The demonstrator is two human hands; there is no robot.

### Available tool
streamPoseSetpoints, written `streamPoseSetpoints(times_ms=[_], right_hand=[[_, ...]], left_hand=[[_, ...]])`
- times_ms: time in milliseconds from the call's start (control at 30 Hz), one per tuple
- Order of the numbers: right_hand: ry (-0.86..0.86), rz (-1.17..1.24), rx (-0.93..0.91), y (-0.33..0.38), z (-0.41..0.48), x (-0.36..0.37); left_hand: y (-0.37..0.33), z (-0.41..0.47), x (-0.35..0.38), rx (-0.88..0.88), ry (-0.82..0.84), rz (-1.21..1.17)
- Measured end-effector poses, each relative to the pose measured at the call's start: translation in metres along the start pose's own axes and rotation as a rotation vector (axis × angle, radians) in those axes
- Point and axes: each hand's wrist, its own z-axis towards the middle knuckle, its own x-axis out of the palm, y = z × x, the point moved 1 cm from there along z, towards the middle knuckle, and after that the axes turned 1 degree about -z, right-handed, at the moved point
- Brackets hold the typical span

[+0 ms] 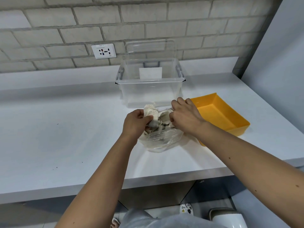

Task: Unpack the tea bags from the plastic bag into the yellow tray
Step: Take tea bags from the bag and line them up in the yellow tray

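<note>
A clear plastic bag (162,139) lies on the white counter, filled with several pale tea bags (164,118). My left hand (135,123) grips a bunch of tea bags at the bag's mouth. My right hand (185,115) is closed over the right side of the bag's opening, fingers curled into the tea bags or the bag's rim; which of the two I cannot tell. The yellow tray (220,112) sits just right of the bag, partly behind my right forearm, and what shows of its floor is bare.
A clear plastic storage box (150,84) with its lid propped against the brick wall stands directly behind the bag. A wall socket (104,51) is at the back left. The counter's front edge (115,183) runs below my forearms.
</note>
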Motion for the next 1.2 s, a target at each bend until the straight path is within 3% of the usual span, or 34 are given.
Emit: streamPoseSetpoints(times_ms=[467,600,700,800,933,1067,1200], right_hand=[[0.124,0.113,0.010,-0.003,-0.005,0.005],[0.118,0.531,0.031,-0.019,-0.004,-0.028],[0.295,0.958,0.035,-0.029,-0.003,-0.060],[0.346,1.125,-0.011,-0.029,0.001,-0.073],[0.269,1.122,0.055,-0.021,0.008,-0.062],[0.166,1.000,0.124,-0.014,0.012,-0.049],[0.104,0.990,0.139,-0.007,0.015,-0.042]], left_hand=[[0.002,0.001,-0.002,-0.038,-0.027,0.016],[0.000,0.002,-0.005,0.003,-0.046,0.052],[-0.003,0.002,-0.004,0.012,-0.035,0.049],[-0.008,0.000,0.000,-0.004,0.035,0.020],[-0.009,-0.008,0.006,-0.081,0.187,-0.070],[-0.005,-0.008,0.006,-0.170,0.236,-0.148],[-0.005,-0.010,0.004,-0.108,0.250,-0.060]])
